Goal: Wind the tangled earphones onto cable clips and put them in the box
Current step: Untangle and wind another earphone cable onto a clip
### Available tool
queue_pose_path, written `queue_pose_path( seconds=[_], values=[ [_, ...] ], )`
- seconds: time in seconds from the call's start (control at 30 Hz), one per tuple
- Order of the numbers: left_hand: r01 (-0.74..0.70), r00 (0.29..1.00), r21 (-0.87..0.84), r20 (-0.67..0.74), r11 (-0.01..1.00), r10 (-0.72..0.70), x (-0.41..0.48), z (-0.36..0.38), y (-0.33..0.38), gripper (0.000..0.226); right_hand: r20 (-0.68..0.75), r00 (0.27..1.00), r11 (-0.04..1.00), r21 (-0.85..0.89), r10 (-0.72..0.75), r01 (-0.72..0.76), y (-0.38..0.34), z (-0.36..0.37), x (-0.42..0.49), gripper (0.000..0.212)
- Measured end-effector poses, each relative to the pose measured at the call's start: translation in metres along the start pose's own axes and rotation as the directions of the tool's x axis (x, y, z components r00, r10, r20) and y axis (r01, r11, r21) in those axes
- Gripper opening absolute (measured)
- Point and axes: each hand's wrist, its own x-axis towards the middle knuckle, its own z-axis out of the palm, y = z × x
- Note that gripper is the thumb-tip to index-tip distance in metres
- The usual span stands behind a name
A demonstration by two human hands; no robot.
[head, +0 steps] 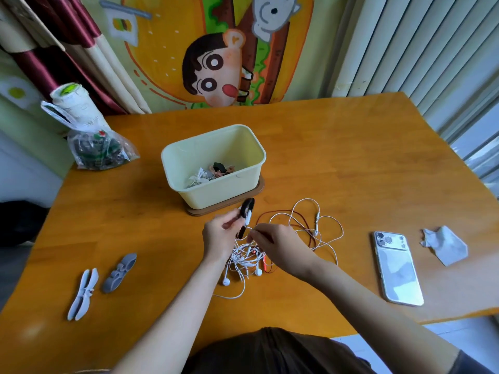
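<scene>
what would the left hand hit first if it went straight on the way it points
Probably the near wall of the box: the left hand, gripping a black clip, points toward it, and the clip would likely touch first. Depth is unclear.

Earphone tangle (243, 263) partly hidden under left hand (218, 234) and right hand (280, 247), black clip (248, 206) half covered, box (168, 157) contents too small to identify, bag (100, 152) contents blurred.
</scene>
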Motion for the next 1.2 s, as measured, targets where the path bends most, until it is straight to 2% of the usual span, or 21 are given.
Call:
queue_pose_path(
  seconds=[0.07, 0.23, 0.3, 0.37, 0.43, 0.5, 0.6, 0.67, 0.87, 1.0, 1.1, 1.2],
  values=[
    [-0.015, 0.995, 0.059, 0.103, 0.998, 0.009, -0.002, -0.001, -0.001, 0.027, -0.025, 0.999, 1.000, -0.005, 0.025, -0.025, 0.000, -0.011, 0.004, 0.026],
    [0.006, 0.954, -0.085, 0.300, 0.996, 0.020, -0.015, -0.001, 0.012, 0.034, -0.120, 0.990, 0.995, -0.062, 0.072, -0.080, 0.015, -0.044, 0.017, 0.026],
    [0.009, 0.941, -0.080, 0.337, 0.997, 0.018, -0.015, 0.001, 0.012, 0.033, -0.171, 0.981, 0.993, -0.055, 0.095, -0.106, 0.024, -0.050, 0.020, 0.021],
    [0.051, 0.928, -0.085, 0.373, 0.995, -0.016, -0.016, 0.001, 0.010, 0.030, -0.218, 0.969, 0.990, -0.058, 0.112, -0.128, 0.031, -0.052, 0.022, 0.017],
    [0.126, 0.896, -0.162, 0.442, 0.979, -0.043, -0.017, 0.001, 0.009, 0.029, -0.229, 0.965, 0.988, -0.053, 0.129, -0.145, 0.035, -0.049, 0.022, 0.018],
    [0.182, 0.868, -0.262, 0.495, 0.948, -0.030, -0.018, 0.003, 0.013, 0.029, -0.199, 0.966, 0.986, 0.028, 0.165, -0.163, 0.036, -0.043, 0.022, 0.019],
    [0.296, 0.872, -0.463, 0.487, 0.835, -0.039, -0.015, 0.004, 0.020, 0.027, -0.198, 0.958, 0.968, 0.179, 0.209, -0.174, 0.034, -0.032, 0.022, 0.024],
    [0.318, 0.889, -0.544, 0.457, 0.777, -0.043, -0.013, 0.003, 0.023, 0.027, -0.201, 0.955, 0.959, 0.225, 0.219, -0.173, 0.032, -0.024, 0.021, 0.027],
    [0.294, 0.942, -0.662, 0.325, 0.689, -0.089, -0.010, 0.003, 0.027, 0.024, -0.173, 0.961, 0.942, 0.296, 0.215, -0.157, 0.020, 0.002, 0.013, 0.030],
    [0.350, 0.934, -0.723, 0.317, 0.596, -0.164, -0.013, 0.008, 0.028, 0.028, -0.125, 0.958, 0.912, 0.360, 0.257, -0.198, 0.020, 0.013, 0.013, 0.036],
    [0.380, 0.925, -0.764, 0.319, 0.522, -0.208, -0.013, 0.007, 0.031, 0.025, -0.071, 0.965, 0.905, 0.370, 0.253, -0.210, 0.017, 0.015, 0.007, 0.030],
    [0.324, 0.945, -0.779, 0.242, 0.537, -0.219, -0.012, 0.007, 0.033, 0.029, -0.062, 0.971, 0.930, 0.310, 0.229, -0.200, 0.012, 0.015, 0.004, 0.030]
  ],
)
